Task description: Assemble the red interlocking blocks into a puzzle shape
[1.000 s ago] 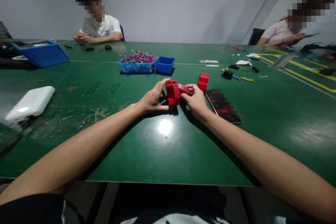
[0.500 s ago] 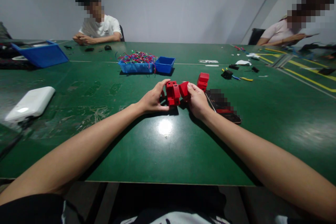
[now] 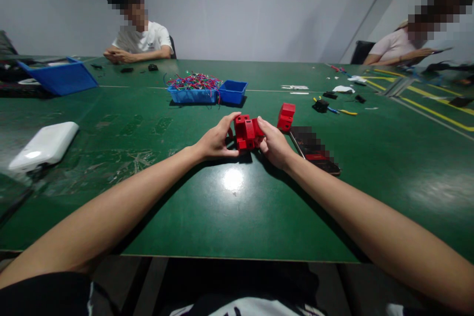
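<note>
Near the middle of the green table [image 3: 207, 207], my left hand [image 3: 217, 137] grips a red block [image 3: 244, 133] with small holes from its left side, thumb below and fingers above. My right hand [image 3: 274, 142] pinches a second red piece [image 3: 258, 128] against the right side of that block; the fingers partly cover it. Another red block [image 3: 286, 117] stands just beyond my right hand, beside the top end of a dark phone-like device [image 3: 314, 150].
Two blue bins, one heaped with coloured wires [image 3: 194, 90] and one beside it [image 3: 232, 93], lie ahead. A white box [image 3: 46, 145] is at left, a blue tray [image 3: 61, 79] behind it. Pliers [image 3: 336, 110] lie at right. Two people sit across the table.
My right hand has moved slightly left, bringing its red piece up against the block in my left hand. My left hand has barely moved.
</note>
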`<state>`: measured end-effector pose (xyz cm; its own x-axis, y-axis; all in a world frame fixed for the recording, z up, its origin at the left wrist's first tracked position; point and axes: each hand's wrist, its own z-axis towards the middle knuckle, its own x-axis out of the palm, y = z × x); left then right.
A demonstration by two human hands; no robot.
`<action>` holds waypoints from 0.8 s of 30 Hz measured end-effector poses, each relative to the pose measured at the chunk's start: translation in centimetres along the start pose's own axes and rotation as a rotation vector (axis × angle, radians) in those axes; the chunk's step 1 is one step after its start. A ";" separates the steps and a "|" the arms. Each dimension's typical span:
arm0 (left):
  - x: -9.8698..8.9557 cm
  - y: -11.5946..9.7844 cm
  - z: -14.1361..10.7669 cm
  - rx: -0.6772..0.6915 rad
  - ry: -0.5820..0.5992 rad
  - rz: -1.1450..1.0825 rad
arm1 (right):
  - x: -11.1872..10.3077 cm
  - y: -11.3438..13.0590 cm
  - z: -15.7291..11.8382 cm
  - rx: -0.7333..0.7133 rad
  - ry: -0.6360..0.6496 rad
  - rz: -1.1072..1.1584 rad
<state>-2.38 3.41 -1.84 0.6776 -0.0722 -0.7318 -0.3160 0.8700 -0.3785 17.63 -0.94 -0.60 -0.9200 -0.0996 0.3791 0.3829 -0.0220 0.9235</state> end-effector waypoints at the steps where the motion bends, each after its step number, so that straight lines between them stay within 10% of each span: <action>1: 0.0 0.0 0.0 0.011 -0.002 -0.001 | 0.0 0.1 0.0 0.015 -0.008 -0.004; 13: 0.1 0.1 -0.1 0.004 0.003 0.021 | -0.3 -0.9 0.2 -0.036 -0.087 -0.199; 24: 0.3 -0.2 0.3 -0.136 0.008 0.073 | -0.6 -0.3 -0.7 -0.622 -0.168 -0.641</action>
<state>-1.98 3.37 -1.83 0.6440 -0.0154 -0.7648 -0.4521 0.7988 -0.3968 18.11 -1.60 -1.18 -0.9537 0.2618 -0.1480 -0.2752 -0.5610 0.7807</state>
